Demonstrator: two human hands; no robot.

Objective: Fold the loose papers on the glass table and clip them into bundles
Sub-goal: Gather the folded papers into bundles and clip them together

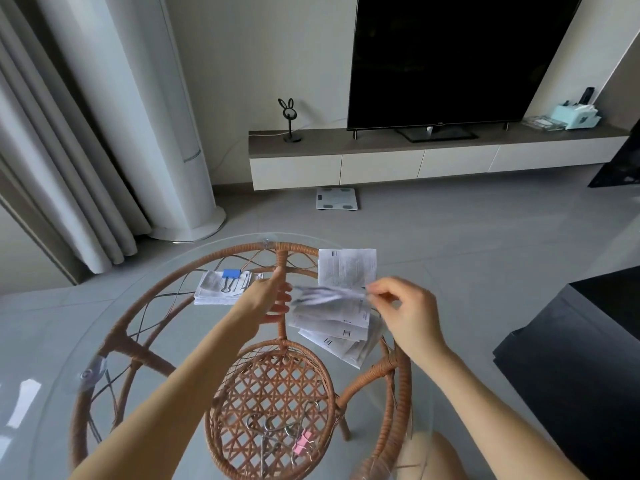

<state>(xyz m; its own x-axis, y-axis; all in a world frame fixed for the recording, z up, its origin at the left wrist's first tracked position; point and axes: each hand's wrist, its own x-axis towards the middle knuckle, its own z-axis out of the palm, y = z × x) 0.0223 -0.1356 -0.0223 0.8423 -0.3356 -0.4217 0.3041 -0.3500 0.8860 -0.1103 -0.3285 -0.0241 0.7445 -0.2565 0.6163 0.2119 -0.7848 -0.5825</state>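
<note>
Nearest the viewer, well below both hands, a pink binder clip (pixel 302 443) lies among loose metal clip handles on the round glass table (pixel 173 323). Further out, the right hand (pixel 401 306) pinches the right edge of a sheet (pixel 329 294) between thumb and forefinger, holding it just above the table (the sheet is blurred, so its print cannot be read). The left hand (pixel 272 299) reaches for the sheet's other end with fingers loosely extended and thumb raised; whether it touches the paper cannot be told. Directly under the pinched sheet, a fanned pile of loose papers (pixel 341 336) rests on the glass. Just beyond the pinch lies a single folded paper (pixel 346 268). Beyond the left hand and to its left sits a finished bundle (pixel 216 292), held by a blue binder clip (pixel 231 274). Far behind, a white scale (pixel 336 199) sits on the floor below a dark television (pixel 450 57).
</note>
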